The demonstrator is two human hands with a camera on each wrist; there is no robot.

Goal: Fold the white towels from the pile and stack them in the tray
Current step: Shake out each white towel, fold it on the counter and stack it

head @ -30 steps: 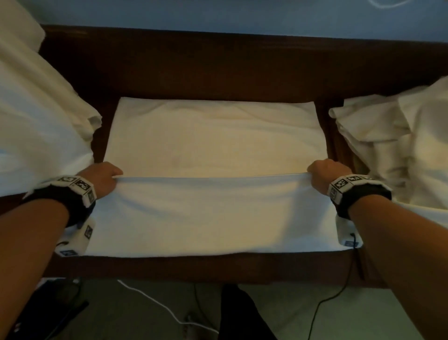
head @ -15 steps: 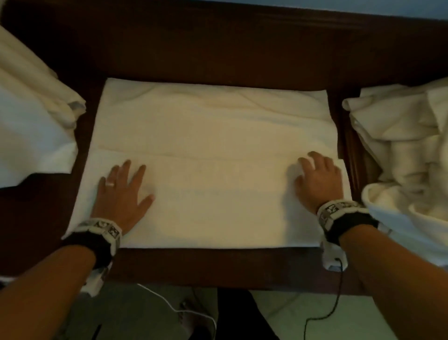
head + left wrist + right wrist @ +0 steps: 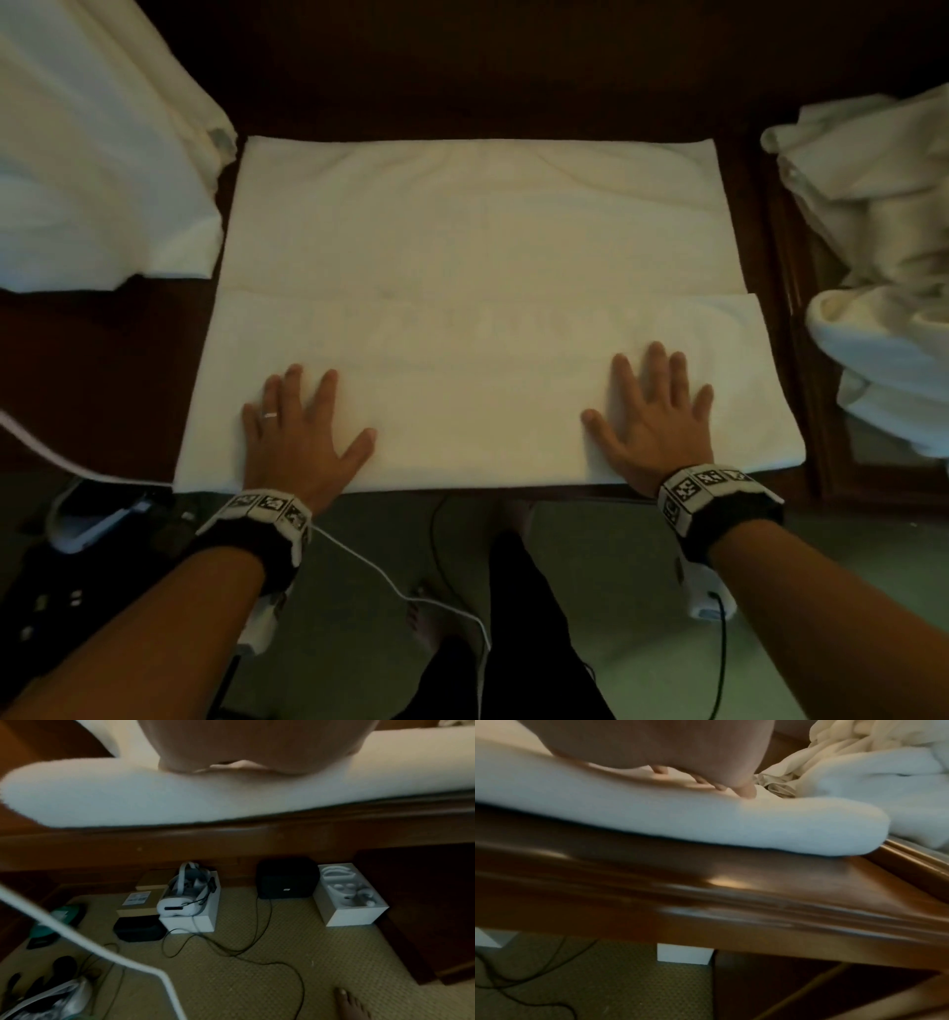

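Observation:
A white towel (image 3: pixel 477 288) lies spread on the dark wooden table (image 3: pixel 102 370), its near part folded over towards the middle. My left hand (image 3: pixel 303 426) lies flat on the folded flap at its left, fingers spread. Flat on the flap's right side lies my right hand (image 3: pixel 652 411), fingers straight. The left wrist view shows the towel's (image 3: pixel 154 801) rounded near fold under the palm. In the right wrist view the fingertips (image 3: pixel 746 791) press the towel (image 3: pixel 706 821). A pile of crumpled white towels (image 3: pixel 883 267) sits in the wooden tray (image 3: pixel 801 308) at the right.
More white cloth (image 3: pixel 97 169) is heaped at the left of the table. Under the table, on the carpet, stand boxes, a white headset (image 3: pixel 185 894), a black case (image 3: pixel 285 878) and loose cables. My legs and bare feet are below the table's front edge.
Both hands let go of the towel edge they had pulled over, then flattened on the folded flap and slid back towards the near edge.

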